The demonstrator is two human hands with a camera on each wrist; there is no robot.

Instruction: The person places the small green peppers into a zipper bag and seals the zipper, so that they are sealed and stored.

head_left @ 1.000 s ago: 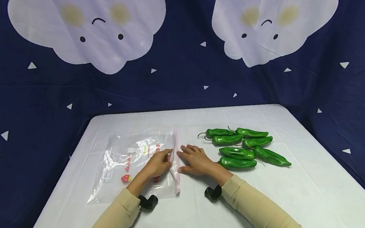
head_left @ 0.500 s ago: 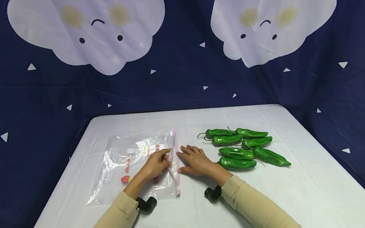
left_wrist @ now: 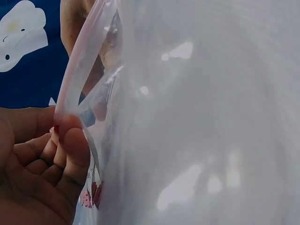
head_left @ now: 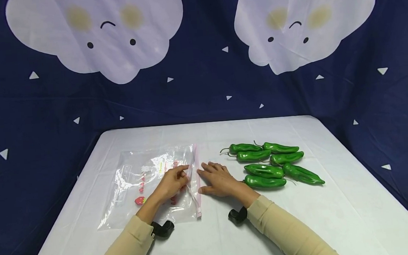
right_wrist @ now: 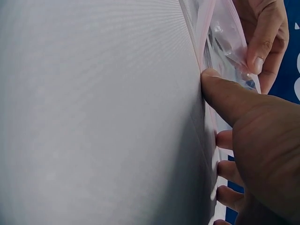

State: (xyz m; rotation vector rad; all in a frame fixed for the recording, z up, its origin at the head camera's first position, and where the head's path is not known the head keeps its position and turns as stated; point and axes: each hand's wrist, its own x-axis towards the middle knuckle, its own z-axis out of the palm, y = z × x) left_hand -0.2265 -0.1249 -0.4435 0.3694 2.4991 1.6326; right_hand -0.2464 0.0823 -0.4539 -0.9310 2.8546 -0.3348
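A clear zip bag [head_left: 124,212] with a pink zip edge and red strawberry prints lies flat on the left half of the table. My left hand [head_left: 170,184] pinches the upper layer of its mouth between thumb and fingers, as the left wrist view shows, and that layer is lifted so the mouth gapes. My right hand [head_left: 220,180] lies palm down with fingers spread, its fingertips pressing the lower pink edge against the table. Several green peppers [head_left: 264,181] lie just right of the right hand.
The white table [head_left: 215,241] ends at a dark blue cloth backdrop [head_left: 208,87] printed with clouds. A black wrist mount [head_left: 163,229] sits under the left forearm, another black mount [head_left: 238,216] under the right.
My left hand has drawn slightly left, pulling the bag's upper layer back so the mouth opens a little wider. My right hand stays in place, and the peppers have not moved.
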